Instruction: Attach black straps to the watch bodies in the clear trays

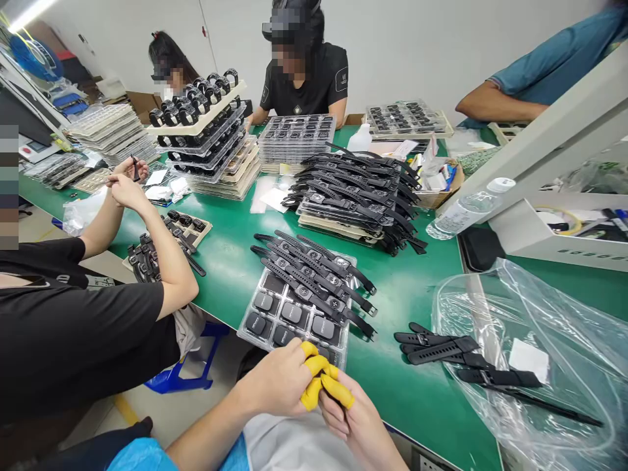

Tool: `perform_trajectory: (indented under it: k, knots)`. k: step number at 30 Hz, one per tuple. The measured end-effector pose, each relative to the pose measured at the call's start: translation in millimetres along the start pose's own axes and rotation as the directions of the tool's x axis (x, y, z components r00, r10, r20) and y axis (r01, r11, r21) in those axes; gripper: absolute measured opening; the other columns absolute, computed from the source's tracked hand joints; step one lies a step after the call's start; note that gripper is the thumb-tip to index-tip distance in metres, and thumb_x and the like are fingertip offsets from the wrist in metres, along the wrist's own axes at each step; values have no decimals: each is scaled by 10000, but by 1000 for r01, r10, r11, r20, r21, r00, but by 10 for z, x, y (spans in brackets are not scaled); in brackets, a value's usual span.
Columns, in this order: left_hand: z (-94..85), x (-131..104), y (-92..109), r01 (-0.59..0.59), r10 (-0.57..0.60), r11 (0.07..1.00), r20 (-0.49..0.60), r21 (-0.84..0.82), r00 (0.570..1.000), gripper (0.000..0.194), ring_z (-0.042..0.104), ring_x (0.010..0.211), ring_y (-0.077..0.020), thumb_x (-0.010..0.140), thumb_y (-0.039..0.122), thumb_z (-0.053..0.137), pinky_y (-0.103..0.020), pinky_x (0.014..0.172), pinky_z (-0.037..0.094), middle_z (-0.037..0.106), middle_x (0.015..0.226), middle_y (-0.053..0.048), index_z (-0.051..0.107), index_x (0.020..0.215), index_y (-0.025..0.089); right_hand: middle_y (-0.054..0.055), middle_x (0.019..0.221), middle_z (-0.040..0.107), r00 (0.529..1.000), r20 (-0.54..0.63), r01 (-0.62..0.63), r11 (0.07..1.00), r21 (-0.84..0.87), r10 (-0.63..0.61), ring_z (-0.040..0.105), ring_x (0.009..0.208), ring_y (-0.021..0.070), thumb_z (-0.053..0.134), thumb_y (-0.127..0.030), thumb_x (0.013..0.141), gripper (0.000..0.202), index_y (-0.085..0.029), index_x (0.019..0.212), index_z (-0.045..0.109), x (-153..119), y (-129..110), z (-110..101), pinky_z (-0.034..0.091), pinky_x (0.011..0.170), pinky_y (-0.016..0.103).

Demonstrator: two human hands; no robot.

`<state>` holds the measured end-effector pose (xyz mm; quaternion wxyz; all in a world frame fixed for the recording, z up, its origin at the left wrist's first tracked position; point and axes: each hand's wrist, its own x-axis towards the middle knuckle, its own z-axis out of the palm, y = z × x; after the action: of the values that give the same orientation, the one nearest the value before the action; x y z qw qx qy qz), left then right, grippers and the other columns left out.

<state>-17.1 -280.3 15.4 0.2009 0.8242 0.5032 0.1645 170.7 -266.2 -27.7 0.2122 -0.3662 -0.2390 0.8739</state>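
My left hand [289,376] and my right hand [346,402] meet at the bottom centre, both with yellow finger covers on their fingertips. Their fingers are pinched together around a small dark item, mostly hidden, which I cannot make out. Just beyond them lies a clear plastic tray [243,325] with square black watch bodies [292,313] in its compartments. Several watches with black straps [309,271] lie slantwise across the tray's far part. To the right, loose black straps [441,350] rest on the green table and partly on a clear plastic bag [564,314].
A pile of strapped watches [353,190] on trays stands behind, with stacked trays [297,140] beyond. A water bottle [461,212] and white box [564,242] are at right. On the left, a co-worker's arms [161,261] reach over the table; other people sit opposite.
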Motion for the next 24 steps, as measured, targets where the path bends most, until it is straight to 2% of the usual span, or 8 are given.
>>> perform_trajectory:
  k: [3,6,10,14,17,20,22,24]
  knots:
    - [-26,-2,2,-14,12,993,-17,-116,1000,323,674,1054,-259,1011,236,498,-375,909,610,707,1161,-133,605,1307,161,-113,525,363,999,23,37,997,-73,-35,162,469,62,741,-733,852,539,-227,867,557,23,13,-13,228,468,225]
    - [-45,-34,-61,-14,12,983,-12,-183,1000,428,705,1159,-257,1045,274,511,-373,962,622,710,1287,-142,512,1463,182,-73,527,447,978,27,208,937,-281,-209,316,470,113,666,-759,890,527,-236,893,599,52,-51,-8,318,495,269]
    - [-153,-159,-324,-10,6,998,-63,-57,998,434,745,1160,-224,1042,164,486,-341,961,632,750,1297,-98,515,1473,212,30,815,715,899,128,396,655,-644,-419,603,736,208,698,-578,949,342,-237,947,704,32,-289,-17,465,712,324]
    - [-420,-175,-654,-44,70,974,-107,222,992,314,761,1043,-259,1011,141,532,-389,895,628,792,1187,-94,662,1287,216,11,773,706,879,162,386,470,-794,-449,554,650,170,646,-438,992,228,-229,962,730,-45,-500,-93,406,645,293]
    - [-623,-105,-763,-118,143,934,-51,338,988,307,736,962,-274,991,92,501,-417,831,590,800,1104,-90,716,1171,215,-5,745,688,866,148,380,436,-816,-477,531,611,154,634,-416,995,220,-226,1033,738,-78,-559,-149,376,606,280]
    - [-801,-23,-835,-136,144,932,1,335,990,350,712,958,-260,990,79,467,-405,840,561,792,1089,-83,725,1180,218,4,773,699,850,81,357,457,-815,-521,581,648,170,615,-446,1006,260,-230,1089,735,-100,-636,-299,421,638,292]
    - [-914,46,-937,-77,78,942,9,325,997,314,704,968,-263,1010,136,483,-399,843,555,784,1073,-85,731,1184,219,36,849,717,776,-80,284,461,-841,-625,622,715,201,599,-477,1003,307,-232,1141,723,-126,-743,-512,472,689,322]
    - [-1018,133,-1090,21,-32,947,27,320,999,287,699,973,-274,1025,204,494,-403,853,558,774,1054,-93,741,1170,217,91,964,719,568,-282,125,420,-899,-773,643,825,254,590,-506,981,390,-213,1216,698,-156,-882,-802,510,779,386]
